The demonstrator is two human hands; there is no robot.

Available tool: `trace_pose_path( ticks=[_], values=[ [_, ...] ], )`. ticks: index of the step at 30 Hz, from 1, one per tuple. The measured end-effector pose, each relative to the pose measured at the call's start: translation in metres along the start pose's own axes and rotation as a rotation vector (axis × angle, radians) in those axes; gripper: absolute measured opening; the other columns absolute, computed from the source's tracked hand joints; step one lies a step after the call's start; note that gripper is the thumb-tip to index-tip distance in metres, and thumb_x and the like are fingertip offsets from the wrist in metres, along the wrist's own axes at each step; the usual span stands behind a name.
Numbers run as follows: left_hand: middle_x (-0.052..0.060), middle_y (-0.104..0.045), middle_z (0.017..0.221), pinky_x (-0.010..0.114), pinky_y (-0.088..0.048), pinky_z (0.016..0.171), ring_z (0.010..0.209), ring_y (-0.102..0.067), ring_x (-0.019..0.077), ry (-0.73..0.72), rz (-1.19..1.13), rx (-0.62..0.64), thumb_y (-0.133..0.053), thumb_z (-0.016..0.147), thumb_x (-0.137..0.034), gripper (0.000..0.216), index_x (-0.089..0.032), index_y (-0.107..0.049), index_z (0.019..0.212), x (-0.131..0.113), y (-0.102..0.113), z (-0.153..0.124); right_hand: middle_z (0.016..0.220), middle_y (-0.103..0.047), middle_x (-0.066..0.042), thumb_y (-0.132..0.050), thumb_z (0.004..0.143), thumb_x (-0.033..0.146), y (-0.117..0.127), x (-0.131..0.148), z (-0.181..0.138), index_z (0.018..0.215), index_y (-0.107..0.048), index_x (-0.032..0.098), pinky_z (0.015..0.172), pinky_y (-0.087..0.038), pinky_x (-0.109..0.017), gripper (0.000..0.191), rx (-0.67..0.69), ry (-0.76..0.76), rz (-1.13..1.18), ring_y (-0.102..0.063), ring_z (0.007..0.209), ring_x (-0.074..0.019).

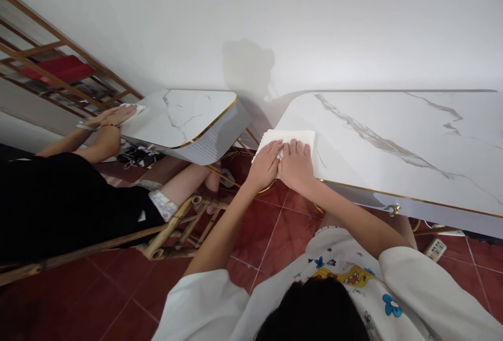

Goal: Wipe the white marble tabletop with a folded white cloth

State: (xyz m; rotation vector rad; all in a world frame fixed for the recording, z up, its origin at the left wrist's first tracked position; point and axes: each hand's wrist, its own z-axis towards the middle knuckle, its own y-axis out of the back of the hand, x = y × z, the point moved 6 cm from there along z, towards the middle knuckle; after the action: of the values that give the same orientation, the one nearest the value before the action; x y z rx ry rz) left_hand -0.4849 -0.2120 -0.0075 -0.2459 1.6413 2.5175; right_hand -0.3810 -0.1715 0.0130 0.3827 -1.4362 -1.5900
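Far to the left of the large white marble-patterned tabletop with its thin gold edge [393, 131], another person in black clothing stretches both hands [112, 117] onto a smaller white marble-patterned table with the same gold trim [184, 116]. Their palms press on a small white cloth [135, 108] at that table's far left corner. Below them, still left of the large tabletop and lower down, a pale bamboo frame [176, 226] stands on the dark red tiled floor [267, 236].

My left hand [265, 165] lies at the large tabletop's near left corner. Its palm is down and its fingers lie flat and close together, pressing on a white folded square cloth [293, 136] and clamped on nothing. The cloth lies on that same corner, its left edge just over the rim. My right hand [297, 167] lies touching the left one on its right. It is also flat on the cloth, fingers straight and side by side, with nothing gripped.

Further right, under the tabletop's near edge, sits a small gold knob [394, 208]. A white remote control with coloured buttons [435, 249] lies on the floor below the tabletop.
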Motion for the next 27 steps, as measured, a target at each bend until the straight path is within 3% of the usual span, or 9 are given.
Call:
trace_pose_path(
  ticks=[8,13,18,27],
  values=[
    [0.012,-0.051,0.145,0.048,-0.034,0.116,0.138,-0.042,0.0246,-0.018,0.036,0.046,-0.027,0.096,-0.034,0.05,-0.017,-0.045,0.138,-0.023,0.008,-0.017,0.151,-0.038,-0.027,-0.037,0.096,0.023,0.003,0.008,-0.026,0.144,-0.039,-0.001,0.115,-0.021,-0.053,0.053,0.016,-0.01,-0.026,-0.035,0.14,-0.0348],
    [0.011,-0.05,0.145,0.047,-0.034,0.116,0.138,-0.042,0.0253,0.013,0.108,0.079,-0.032,0.091,-0.027,0.049,-0.017,-0.046,0.137,-0.044,0.002,-0.011,0.149,-0.042,-0.025,-0.037,0.096,0.021,0.011,-0.01,-0.035,0.141,-0.043,0.002,0.113,-0.023,-0.053,0.05,0.004,0.007,-0.033,-0.036,0.138,-0.035],
    [0.013,-0.054,0.139,0.044,-0.035,0.115,0.133,-0.046,0.0256,-0.003,0.114,0.111,-0.033,0.088,-0.021,0.047,-0.013,-0.05,0.132,-0.045,-0.012,0.028,0.147,-0.044,-0.024,-0.035,0.096,0.022,0.017,-0.038,-0.013,0.139,-0.046,0.003,0.112,-0.024,-0.052,0.048,0.035,0.023,-0.032,-0.037,0.136,-0.034],
    [0.018,-0.044,0.149,0.043,-0.03,0.116,0.14,-0.038,0.0254,-0.086,0.078,0.151,-0.034,0.088,-0.021,0.054,-0.007,-0.039,0.14,-0.009,-0.054,0.124,0.158,-0.027,-0.021,-0.029,0.098,0.024,0.011,-0.097,0.061,0.149,-0.032,0.002,0.115,-0.017,-0.051,0.056,0.086,-0.116,-0.095,-0.023,0.146,-0.0329]
  ],
)
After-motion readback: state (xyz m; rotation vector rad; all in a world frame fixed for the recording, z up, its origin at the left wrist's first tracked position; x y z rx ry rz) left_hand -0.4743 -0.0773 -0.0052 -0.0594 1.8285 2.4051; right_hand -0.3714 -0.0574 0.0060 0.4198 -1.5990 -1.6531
